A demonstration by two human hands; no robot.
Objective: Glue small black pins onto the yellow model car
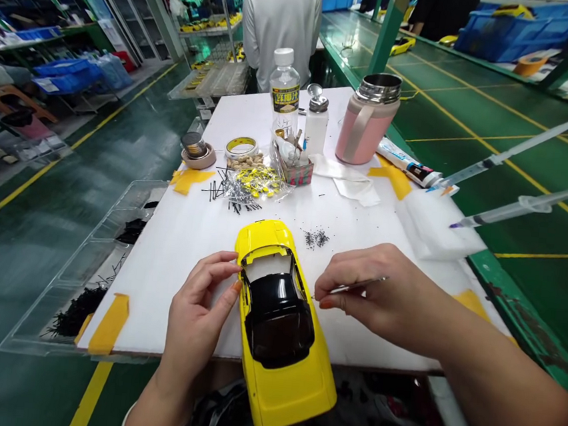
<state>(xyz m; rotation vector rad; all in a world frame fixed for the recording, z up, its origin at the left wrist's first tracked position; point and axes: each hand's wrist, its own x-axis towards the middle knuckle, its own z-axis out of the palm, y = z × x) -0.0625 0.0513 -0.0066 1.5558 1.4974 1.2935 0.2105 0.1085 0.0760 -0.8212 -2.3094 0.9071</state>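
Observation:
A yellow model car body (pixel 292 381) with a black cabin lies lengthwise on the white board (pixel 175 243), its near end overhanging the front edge. My left hand (pixel 202 305) rests on the car's left side, thumb and fingers pinching the door edge. My right hand (pixel 377 292) sits just right of the car, fingers pinched on thin metal tweezers (pixel 357 287) whose tip points toward the car's right side. A small heap of tiny dark parts (pixel 316 237) lies just beyond the car.
Farther back stand a pink flask (pixel 368 120), a water bottle (pixel 284 96), a white dispenser bottle (pixel 317 119), tape roll (pixel 241 147), yellow parts in a bag (pixel 259 180) and black pins. Two syringes (pixel 520 207) stick out on the right. A clear tray (pixel 80 287) sits left. A person (pixel 281 18) stands behind.

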